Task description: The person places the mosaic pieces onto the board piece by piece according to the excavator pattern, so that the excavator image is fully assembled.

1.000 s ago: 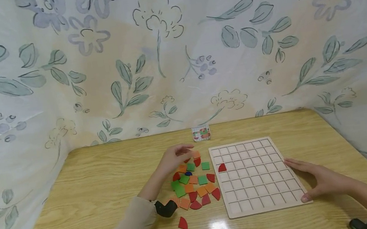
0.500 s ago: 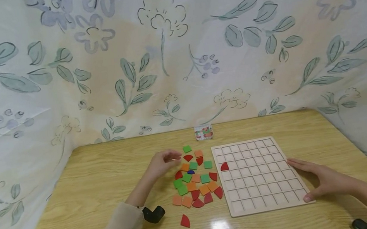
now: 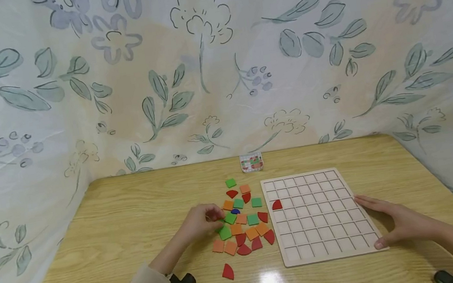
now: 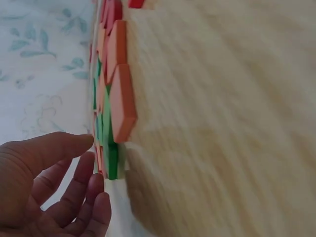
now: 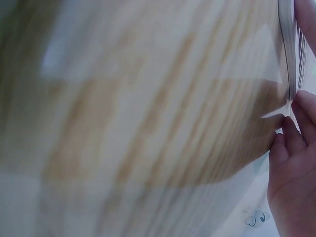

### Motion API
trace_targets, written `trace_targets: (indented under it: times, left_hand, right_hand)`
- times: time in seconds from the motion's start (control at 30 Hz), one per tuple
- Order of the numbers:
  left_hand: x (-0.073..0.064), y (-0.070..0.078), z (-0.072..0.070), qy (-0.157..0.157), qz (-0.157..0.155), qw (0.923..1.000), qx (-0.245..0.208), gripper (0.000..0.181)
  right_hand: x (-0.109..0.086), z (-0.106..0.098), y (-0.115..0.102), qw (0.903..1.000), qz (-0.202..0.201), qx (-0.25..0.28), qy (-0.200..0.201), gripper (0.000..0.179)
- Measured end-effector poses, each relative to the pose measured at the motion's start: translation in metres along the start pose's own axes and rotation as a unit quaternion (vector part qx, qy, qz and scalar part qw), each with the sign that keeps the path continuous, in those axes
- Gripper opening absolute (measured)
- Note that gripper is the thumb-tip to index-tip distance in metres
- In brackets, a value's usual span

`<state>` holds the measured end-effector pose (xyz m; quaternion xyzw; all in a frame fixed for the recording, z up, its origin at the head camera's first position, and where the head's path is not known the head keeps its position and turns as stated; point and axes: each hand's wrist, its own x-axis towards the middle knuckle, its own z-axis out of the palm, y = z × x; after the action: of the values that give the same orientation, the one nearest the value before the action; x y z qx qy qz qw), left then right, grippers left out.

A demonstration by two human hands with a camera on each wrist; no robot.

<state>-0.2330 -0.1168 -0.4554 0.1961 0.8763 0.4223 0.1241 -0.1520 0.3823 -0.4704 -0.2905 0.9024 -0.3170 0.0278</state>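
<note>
My left hand [image 3: 203, 222] is at the left edge of a loose pile of coloured tiles, fingers loosely bent, thumb near a green square tile [image 3: 225, 232]. In the left wrist view, no tile shows between the thumb and fingers of the left hand [image 4: 54, 182]. Several orange squares [image 3: 236, 229], green squares and red quarter-circles [image 3: 243, 250] lie around it. A light wooden grid board [image 3: 315, 216] bears one red quarter-circle tile [image 3: 277, 205] near its left edge. My right hand [image 3: 401, 223] rests along the board's right edge, its thumb at the near corner.
A small printed card [image 3: 251, 162] with a coloured grid pattern lies at the table's back edge. One red quarter-circle tile [image 3: 228, 272] sits apart, in front of the pile. Behind the wooden table [image 3: 138, 197] hangs a floral cloth [image 3: 216, 65].
My left hand has drawn back from the far end of the pile, then come nearer along its left side. A green square at the far end is now uncovered. The right hand stays put.
</note>
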Motion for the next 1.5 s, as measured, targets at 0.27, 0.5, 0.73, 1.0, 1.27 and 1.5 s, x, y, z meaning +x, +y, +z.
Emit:
trace_targets:
  times: [0.27, 0.5, 0.73, 1.0, 1.27, 1.5]
  left_hand:
    - [-0.010, -0.009, -0.003, -0.008, 0.039, 0.9989, 0.025, 0.012]
    - [-0.011, -0.013, -0.011, -0.030, 0.062, 0.9971, 0.030, 0.019]
    - [-0.012, -0.017, -0.014, -0.049, 0.067, 0.9963, 0.018, 0.021]
    - [-0.012, -0.022, -0.016, -0.062, 0.073, 0.9951, 0.020, 0.027]
    - [-0.012, -0.023, -0.017, -0.073, 0.081, 0.9936, 0.031, 0.030]
    - [-0.011, -0.019, -0.015, -0.070, 0.085, 0.9938, 0.017, 0.029]
  right_hand:
    - [0.001, -0.001, 0.000, 1.0000, -0.002, 0.004, 0.000, 0.099]
    - [-0.001, -0.001, 0.000, 1.0000, 0.001, 0.007, 0.000, 0.099]
    - [-0.001, -0.001, 0.000, 0.9999, 0.001, 0.012, -0.002, 0.099]
    - [-0.001, 0.000, 0.000, 0.9999, 0.003, 0.012, -0.004, 0.099]
    - [-0.002, 0.000, -0.004, 1.0000, 0.005, 0.002, 0.003, 0.099]
    - [-0.001, 0.000, -0.003, 1.0000, 0.004, 0.004, 0.006, 0.099]
